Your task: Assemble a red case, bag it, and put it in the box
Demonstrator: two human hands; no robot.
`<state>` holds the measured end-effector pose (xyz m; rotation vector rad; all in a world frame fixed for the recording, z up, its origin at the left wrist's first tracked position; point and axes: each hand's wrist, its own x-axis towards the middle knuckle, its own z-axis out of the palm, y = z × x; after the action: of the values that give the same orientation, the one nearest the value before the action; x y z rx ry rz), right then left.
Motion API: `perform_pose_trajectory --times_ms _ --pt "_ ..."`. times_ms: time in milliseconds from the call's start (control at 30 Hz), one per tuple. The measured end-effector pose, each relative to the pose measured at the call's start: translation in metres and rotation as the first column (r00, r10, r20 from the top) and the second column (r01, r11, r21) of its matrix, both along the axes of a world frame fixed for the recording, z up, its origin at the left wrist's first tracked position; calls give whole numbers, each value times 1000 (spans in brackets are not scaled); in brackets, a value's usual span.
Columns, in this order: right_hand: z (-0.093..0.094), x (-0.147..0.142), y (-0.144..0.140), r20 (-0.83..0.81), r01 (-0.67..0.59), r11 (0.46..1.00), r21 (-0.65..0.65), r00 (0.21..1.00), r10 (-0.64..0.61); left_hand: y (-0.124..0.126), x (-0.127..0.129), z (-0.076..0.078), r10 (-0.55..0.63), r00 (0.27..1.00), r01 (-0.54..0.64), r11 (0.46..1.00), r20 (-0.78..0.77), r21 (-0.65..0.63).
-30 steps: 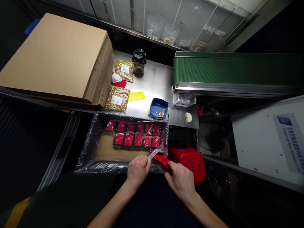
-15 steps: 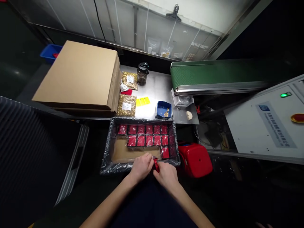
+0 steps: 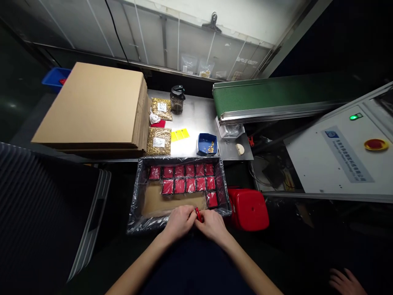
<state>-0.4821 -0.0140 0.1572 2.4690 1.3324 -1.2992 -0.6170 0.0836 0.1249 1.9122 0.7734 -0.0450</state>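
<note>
Packets [image 3: 186, 179] in tray [image 3: 135, 196] — stool [image 3: 249, 209] right (cardboard [image 3: 92, 106] behind).

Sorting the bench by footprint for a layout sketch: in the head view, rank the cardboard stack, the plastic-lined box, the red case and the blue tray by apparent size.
1. cardboard stack
2. plastic-lined box
3. red case, though it lies lower and nearer
4. blue tray

Red packets [image 3: 186, 178] fill the clear-lined tray [image 3: 135, 205]. Conveyor belt [image 3: 264, 96] green, ribbed. Small bin [image 3: 206, 144] blue; stool [image 3: 250, 209] red; cardboard stack [image 3: 92, 106] plain brown.
</note>
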Motion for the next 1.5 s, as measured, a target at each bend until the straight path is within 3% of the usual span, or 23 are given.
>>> perform_pose_trajectory --times_ms 133,267,333,433,567,700,867,1033,1167,1333,1500 --pt "4 10 8 -99 -170 985 18 980 171 -6 -7 3 55 998 -55 996 8 67" --pt "1 24 11 -283 -329 936 127 892 352 3 -16 4 102 985 -101 995 139 -11" --pt "-3 26 12 -297 -367 912 186 864 408 14 -23 0 170 971 -159 984 170 -82" --pt "-7 21 17 -130 -356 905 233 911 392 34 -36 -9 259 954 -237 960 150 -152" --pt "3 14 26 -10 -369 864 343 918 396 51 -52 -16 309 948 -304 949 72 -80" --pt "26 12 36 -86 -348 802 486 894 440 56 -56 -9 279 958 -278 960 65 -19" --pt "33 5 49 -295 -66 842 536 920 259 59 -54 -6 401 912 -390 912 87 -126" --pt "16 -9 50 -404 123 896 426 912 67 53 -60 -3 541 816 -404 785 201 -470" --pt "-3 -32 41 -329 101 944 315 944 8 32 -58 -11 641 748 -409 649 171 -642" --pt "-48 -59 42 -145 -8 987 158 989 31 7 -62 -47 745 666 -578 548 39 -605" --pt "-109 -73 94 -135 -122 991 49 983 127 8 -117 -70 829 548 -768 447 -110 -459"
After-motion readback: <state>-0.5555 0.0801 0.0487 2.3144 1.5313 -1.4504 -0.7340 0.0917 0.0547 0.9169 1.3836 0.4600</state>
